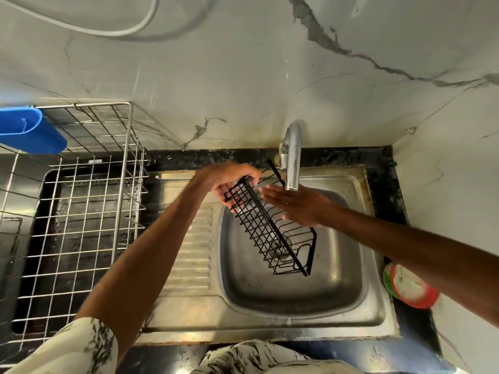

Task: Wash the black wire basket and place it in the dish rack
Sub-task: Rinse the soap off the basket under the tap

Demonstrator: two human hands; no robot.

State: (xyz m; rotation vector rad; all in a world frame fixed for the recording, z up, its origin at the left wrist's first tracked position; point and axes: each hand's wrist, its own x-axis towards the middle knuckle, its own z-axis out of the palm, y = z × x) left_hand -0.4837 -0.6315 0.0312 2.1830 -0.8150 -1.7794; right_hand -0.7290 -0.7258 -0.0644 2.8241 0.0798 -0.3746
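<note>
- While our left hand (229, 180) grips the black wire basket (279, 233) mid-frame, we should hold it tilted.
- Our flat right hand (297, 206) should rub every wire under the tap (293, 157).

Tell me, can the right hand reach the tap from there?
Probably yes. The right hand is open, holds nothing and sits just under the tap spout, with nothing between them. The left hand holds the basket over the sink.
</note>
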